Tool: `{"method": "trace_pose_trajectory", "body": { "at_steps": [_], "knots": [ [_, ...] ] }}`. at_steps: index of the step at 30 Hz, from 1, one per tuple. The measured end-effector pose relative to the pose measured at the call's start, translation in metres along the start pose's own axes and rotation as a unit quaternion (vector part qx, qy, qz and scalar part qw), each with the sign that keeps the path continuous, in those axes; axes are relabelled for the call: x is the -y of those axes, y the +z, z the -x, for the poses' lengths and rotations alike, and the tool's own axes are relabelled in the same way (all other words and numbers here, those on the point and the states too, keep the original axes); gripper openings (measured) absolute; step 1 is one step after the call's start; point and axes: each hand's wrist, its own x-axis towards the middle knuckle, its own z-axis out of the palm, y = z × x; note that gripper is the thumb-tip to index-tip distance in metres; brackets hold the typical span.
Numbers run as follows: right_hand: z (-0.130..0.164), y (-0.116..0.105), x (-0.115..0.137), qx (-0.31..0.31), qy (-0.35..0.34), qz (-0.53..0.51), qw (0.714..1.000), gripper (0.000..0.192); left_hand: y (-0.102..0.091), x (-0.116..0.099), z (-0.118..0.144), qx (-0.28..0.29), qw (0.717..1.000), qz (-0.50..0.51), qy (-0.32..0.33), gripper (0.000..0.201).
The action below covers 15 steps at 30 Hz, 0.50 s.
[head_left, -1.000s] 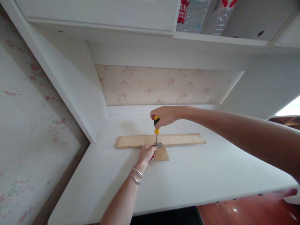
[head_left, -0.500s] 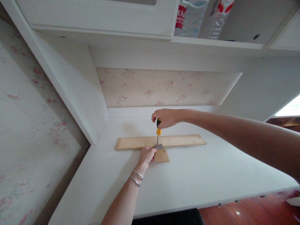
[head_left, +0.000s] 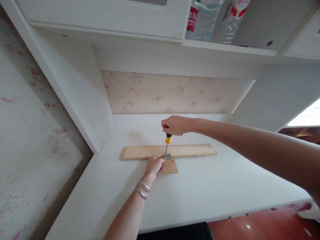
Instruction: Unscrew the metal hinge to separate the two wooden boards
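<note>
A yellow-and-black screwdriver is being held upright by the right hand, the grip being wrapped closed around the top of the handle so that only the lower yellow part and the thin shaft are showing. The tip is being pressed down onto a small metal hinge, which is lying where a long wooden strip meets a short wooden piece. The left hand is being rested just beside the hinge, its fingers being curled in a narrow pinch against the hinge's left edge and the near edge of the strip; whether anything is being gripped between the fingertips cannot be told. Two silver bangles are being worn on the left wrist.

The strip is lying flat on the white counter, parallel to the back wall and set well back from the counter's front edge — a broad bare stretch is lying open on the near side. The strip's left end is sitting near the white side panel; its right end has free counter beyond it. Overhead, a shelf is carrying plastic bottles — well apart from the hands.
</note>
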Motion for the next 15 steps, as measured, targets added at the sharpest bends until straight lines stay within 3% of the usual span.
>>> {"method": "trace_pose_trajectory", "body": {
  "at_steps": [5,8,10,13,15],
  "knots": [
    [-0.001,0.004,-0.007,-0.016,-0.037,-0.019,0.999,0.044,0.000,-0.002,0.002,-0.001,1.000,0.003,-0.004,0.013],
    [-0.001,0.008,-0.008,-0.048,-0.014,0.006,0.999,0.036,0.000,-0.003,0.003,-0.001,1.000,0.005,-0.005,0.013],
    [0.000,0.009,-0.006,-0.069,-0.053,0.004,0.996,0.032,-0.001,-0.003,0.004,0.001,1.000,0.006,-0.007,0.014],
    [-0.001,0.011,-0.004,-0.076,-0.107,-0.031,0.991,0.043,-0.001,-0.004,0.004,0.003,1.000,0.006,-0.008,0.015],
    [-0.002,0.011,-0.003,-0.089,-0.076,-0.023,0.993,0.039,-0.001,-0.004,0.004,0.003,1.000,0.004,-0.006,0.016]
  ]
}}
